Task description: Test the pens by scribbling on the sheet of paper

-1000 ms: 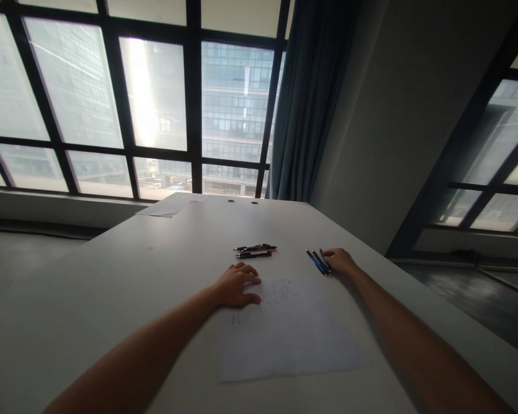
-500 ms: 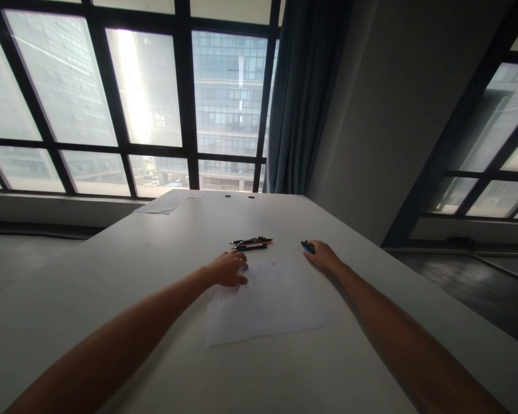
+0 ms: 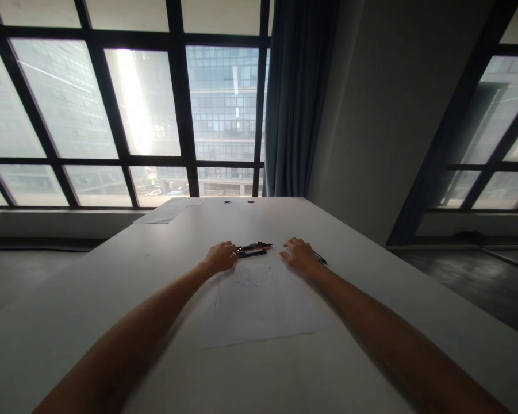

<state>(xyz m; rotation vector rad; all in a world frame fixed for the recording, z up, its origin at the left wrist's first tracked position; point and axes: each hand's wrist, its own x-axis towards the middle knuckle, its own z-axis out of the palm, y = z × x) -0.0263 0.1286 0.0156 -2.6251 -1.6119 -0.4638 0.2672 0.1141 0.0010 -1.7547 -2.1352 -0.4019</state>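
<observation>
Several dark pens [image 3: 254,249], one with a reddish part, lie together beyond a white paper sheet [image 3: 263,310] that has small marks near its top. My left hand [image 3: 221,256] touches the left ends of these pens; its fingertips are partly hidden there. To the right of the pens, my right hand [image 3: 298,255] hovers at or rests on the table by the sheet's upper right corner, fingers apart and holding nothing. Dark green pens [image 3: 320,259] lie just right of my right hand, partly hidden behind it.
The white table [image 3: 224,379] stretches away to the windows. More papers [image 3: 166,211] lie at its far left edge. Two small dark round spots [image 3: 250,202] are at the far end. A blue curtain [image 3: 291,103] hangs beyond.
My right hand has let go of the green pens and moved left, toward the dark pens. My left hand has moved slightly left and up, onto the ends of the dark pens.
</observation>
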